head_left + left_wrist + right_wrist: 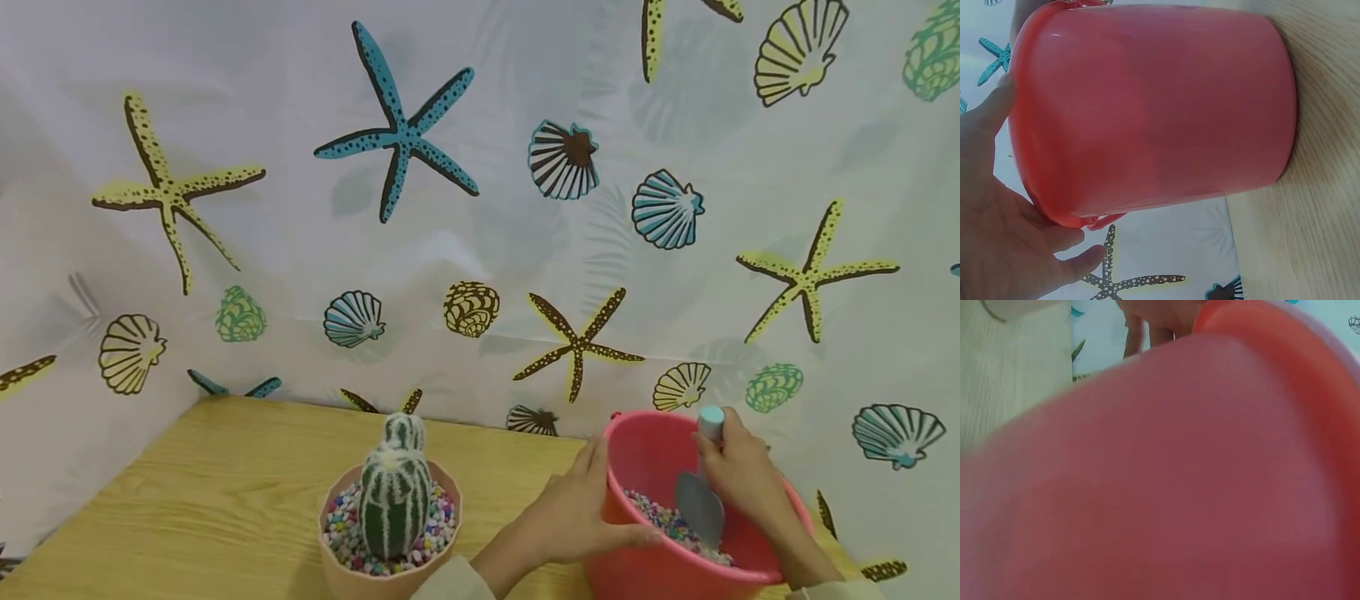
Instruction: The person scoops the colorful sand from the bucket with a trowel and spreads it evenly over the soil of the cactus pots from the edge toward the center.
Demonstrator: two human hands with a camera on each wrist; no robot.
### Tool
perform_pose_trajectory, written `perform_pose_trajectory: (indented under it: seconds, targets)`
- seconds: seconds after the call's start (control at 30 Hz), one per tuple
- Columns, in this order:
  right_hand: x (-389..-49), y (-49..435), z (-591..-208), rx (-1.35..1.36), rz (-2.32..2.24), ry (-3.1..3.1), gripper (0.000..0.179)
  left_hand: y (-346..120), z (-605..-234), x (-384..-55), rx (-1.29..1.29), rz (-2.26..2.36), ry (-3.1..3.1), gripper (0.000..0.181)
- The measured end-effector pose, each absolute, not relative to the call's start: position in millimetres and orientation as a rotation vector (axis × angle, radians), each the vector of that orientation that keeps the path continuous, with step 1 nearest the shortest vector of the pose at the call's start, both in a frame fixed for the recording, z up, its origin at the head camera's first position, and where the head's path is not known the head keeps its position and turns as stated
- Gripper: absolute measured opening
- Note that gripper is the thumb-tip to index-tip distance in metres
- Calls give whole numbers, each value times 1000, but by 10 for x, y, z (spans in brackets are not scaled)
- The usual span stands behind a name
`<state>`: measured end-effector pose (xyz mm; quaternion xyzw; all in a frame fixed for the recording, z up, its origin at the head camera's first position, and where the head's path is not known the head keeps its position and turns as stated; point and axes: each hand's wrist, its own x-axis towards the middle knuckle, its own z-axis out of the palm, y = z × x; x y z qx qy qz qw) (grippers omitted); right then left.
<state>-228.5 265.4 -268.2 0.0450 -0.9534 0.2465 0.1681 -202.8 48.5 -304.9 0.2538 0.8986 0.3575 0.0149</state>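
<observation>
A pink bucket (645, 454) stands at the right of the table, with small multicoloured pebbles (660, 515) inside. My right hand (738, 467) reaches over the rim and grips the upright handle of a small trowel (700, 510). Its grey blade points down at the pebbles, and the handle end is teal. Against the bucket's left rim rests my left hand (570, 508), thumb along the near side and fingers spread toward the back. In the left wrist view this hand (1004, 231) touches the rim, its fingers reaching past it. The bucket wall hides the right hand in the right wrist view.
Left of the bucket, a peach flowerpot (352, 583) holds a green cactus (393, 504) with white fuzzy ridges, set among coloured pebbles. Wooden tabletop (210, 492) extends to the left. A white curtain (480, 242) printed with starfish and shells hangs behind the table.
</observation>
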Motion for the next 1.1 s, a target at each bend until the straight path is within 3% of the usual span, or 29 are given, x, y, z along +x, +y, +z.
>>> perform_pose_trajectory:
  seconds: [0.33, 0.8, 1.1]
  targets:
    - [-2224, 2627, -2675, 51, 863, -2623, 34, 537, -3104, -2011, 776, 1081, 2871, 114]
    - [-2235, 2714, -2693, -57, 1652, -2379, 32, 536, -3124, -2038, 781, 1128, 2841, 115]
    - [-2240, 2799, -2704, -94, 1915, -2293, 36, 547, -3146, -2043, 792, 1183, 2818, 115]
